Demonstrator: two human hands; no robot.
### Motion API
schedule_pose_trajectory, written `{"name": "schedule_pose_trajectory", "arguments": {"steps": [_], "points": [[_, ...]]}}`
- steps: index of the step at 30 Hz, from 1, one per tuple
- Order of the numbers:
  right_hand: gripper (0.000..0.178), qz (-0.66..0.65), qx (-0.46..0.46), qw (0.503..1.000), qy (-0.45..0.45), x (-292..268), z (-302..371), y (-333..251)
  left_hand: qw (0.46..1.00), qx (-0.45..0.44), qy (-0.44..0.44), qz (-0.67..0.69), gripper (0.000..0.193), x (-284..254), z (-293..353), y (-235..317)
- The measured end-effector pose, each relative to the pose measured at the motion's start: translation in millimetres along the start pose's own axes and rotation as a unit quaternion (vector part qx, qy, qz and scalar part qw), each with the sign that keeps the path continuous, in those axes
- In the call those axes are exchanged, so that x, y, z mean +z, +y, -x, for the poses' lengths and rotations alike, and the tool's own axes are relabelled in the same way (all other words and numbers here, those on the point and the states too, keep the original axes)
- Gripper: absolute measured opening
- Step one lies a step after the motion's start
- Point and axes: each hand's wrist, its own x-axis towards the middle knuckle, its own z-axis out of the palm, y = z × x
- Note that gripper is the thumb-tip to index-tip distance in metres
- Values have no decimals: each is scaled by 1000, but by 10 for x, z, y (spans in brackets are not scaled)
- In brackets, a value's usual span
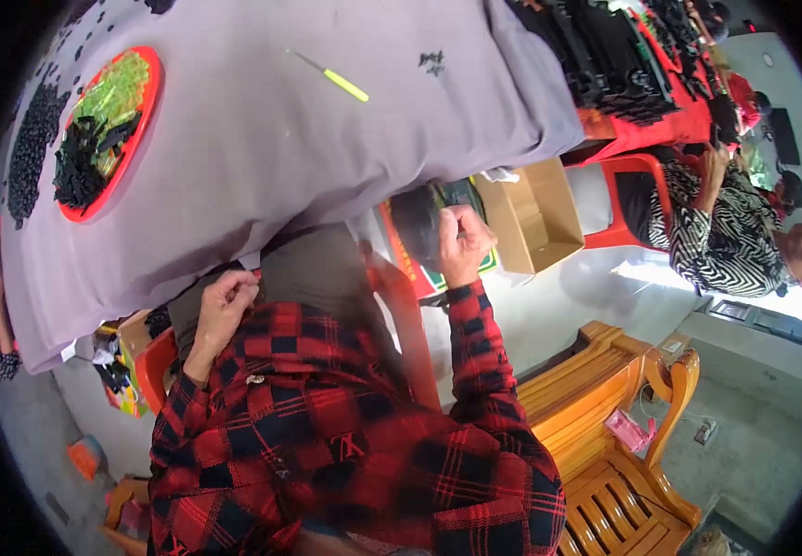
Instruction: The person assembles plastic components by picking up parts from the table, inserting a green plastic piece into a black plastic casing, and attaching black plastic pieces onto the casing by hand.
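Observation:
My left hand (225,304) is over my lap beside the table edge, its fingers curled together in a pinch. Whatever it holds, if anything, is too small to make out. Out to the right, my right hand (463,243) is closed, thumb against bent fingers, over a box below table height. A dark, blurred black thing (417,225) lies right beside its fingers; I cannot tell whether the hand grips it. On the grey tablecloth (244,120) lie a thin pick-like tool with a yellow-green handle (345,85) and a little heap of black pieces (432,62).
A red oval tray (148,111) with black strips and clear yellowish pieces stands at the left, near many small black parts (35,148). Right of my hand is an open cardboard box (535,218). A wooden bench (595,417) and a seated person (725,227) are further right.

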Motion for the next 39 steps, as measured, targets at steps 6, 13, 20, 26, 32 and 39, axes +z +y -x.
{"name": "schedule_pose_trajectory", "arguments": {"steps": [6, 13, 20, 26, 32, 39], "points": [[10, -122, -205, 971, 7, -137, -838, -1225, 998, 54, -7, 9, 13, 6, -21, -62], [22, -325, -308, 891, -69, 419, -897, -2391, 992, 109, 58, -38, 26, -162, -121, -814], [19, -373, -360, 819, -247, 1131, -79, -2658, 971, 161, 92, -152, 38, -165, -150, -1020], [22, -243, -379, 792, -412, 1657, 410, -1996, 982, 96, 47, -153, 43, -152, -157, -904], [18, -210, -327, 834, -393, 1861, 478, -1864, 989, 73, 31, -127, 52, -200, -133, -1010], [18, -172, -302, 845, -406, 1896, 535, -1813, 981, 91, 30, -171, 50, -177, -179, -1000]]}}
